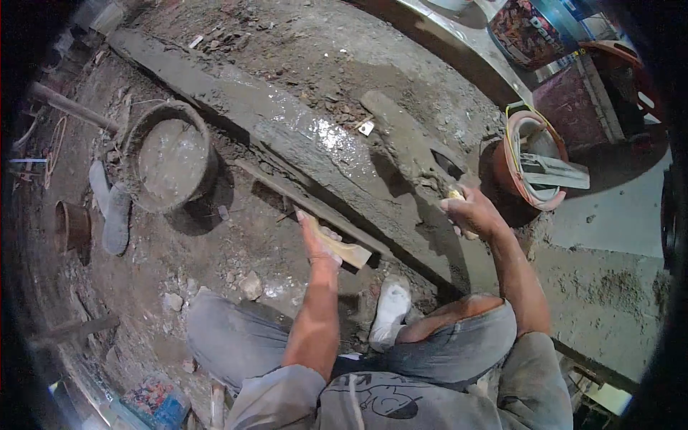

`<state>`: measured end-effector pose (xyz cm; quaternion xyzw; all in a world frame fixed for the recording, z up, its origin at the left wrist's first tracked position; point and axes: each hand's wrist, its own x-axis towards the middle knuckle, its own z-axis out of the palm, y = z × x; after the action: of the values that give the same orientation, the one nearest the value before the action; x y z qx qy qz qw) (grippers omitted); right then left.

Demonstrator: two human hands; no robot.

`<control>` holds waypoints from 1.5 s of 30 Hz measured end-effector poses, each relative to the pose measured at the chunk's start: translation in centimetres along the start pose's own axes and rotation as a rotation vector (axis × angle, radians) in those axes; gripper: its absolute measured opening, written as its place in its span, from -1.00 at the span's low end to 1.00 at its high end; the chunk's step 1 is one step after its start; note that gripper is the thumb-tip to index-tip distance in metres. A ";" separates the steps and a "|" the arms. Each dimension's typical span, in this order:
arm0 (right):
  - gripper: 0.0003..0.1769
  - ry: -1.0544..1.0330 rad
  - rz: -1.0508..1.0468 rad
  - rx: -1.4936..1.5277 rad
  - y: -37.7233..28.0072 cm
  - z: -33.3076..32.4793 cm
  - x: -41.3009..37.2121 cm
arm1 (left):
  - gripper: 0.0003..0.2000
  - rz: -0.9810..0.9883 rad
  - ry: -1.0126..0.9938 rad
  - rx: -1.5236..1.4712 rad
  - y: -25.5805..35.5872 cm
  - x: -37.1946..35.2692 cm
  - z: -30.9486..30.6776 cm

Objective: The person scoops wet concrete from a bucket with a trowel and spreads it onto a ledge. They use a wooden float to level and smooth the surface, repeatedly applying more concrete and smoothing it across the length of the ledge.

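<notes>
My left hand (320,242) is wrapped round the pale wooden handle of a long, narrow float (276,188). The float's edge stands along the near side of a wet mortar strip (287,118), which runs diagonally across the ground. In my right hand (476,211) is the yellowish handle of a second long trowel (408,132), its blade coated with grey mortar. That blade is tilted over the strip's far side, casting a dark shadow on it. The fingers under the right handle are partly hidden.
A bucket of mortar (170,161) stands left, beside grey slippers (116,218) and a small brown pot (73,226). At right, a reddish bucket (512,168) holds a metal-bladed tool (555,172). A printed bucket (527,32) sits on the ledge at upper right.
</notes>
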<state>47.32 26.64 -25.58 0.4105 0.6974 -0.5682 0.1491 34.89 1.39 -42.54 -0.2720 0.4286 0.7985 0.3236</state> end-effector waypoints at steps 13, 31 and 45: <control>-0.54 0.011 -0.059 -0.006 0.8 1.1 1.1 | -0.40 -0.061 0.021 0.015 -0.5 1.9 2.1; -0.42 0.072 -0.334 -0.649 0.6 6.4 2.2 | -0.43 -0.040 0.001 -0.012 -0.6 1.8 2.7; -0.42 0.088 -0.349 -0.805 -0.3 6.2 1.5 | -0.43 -0.032 -0.001 -0.005 -0.8 2.1 2.4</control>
<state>44.56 21.52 -28.33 0.2193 0.9278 -0.2498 0.1691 33.75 4.39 -43.21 -0.2793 0.4222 0.7944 0.3357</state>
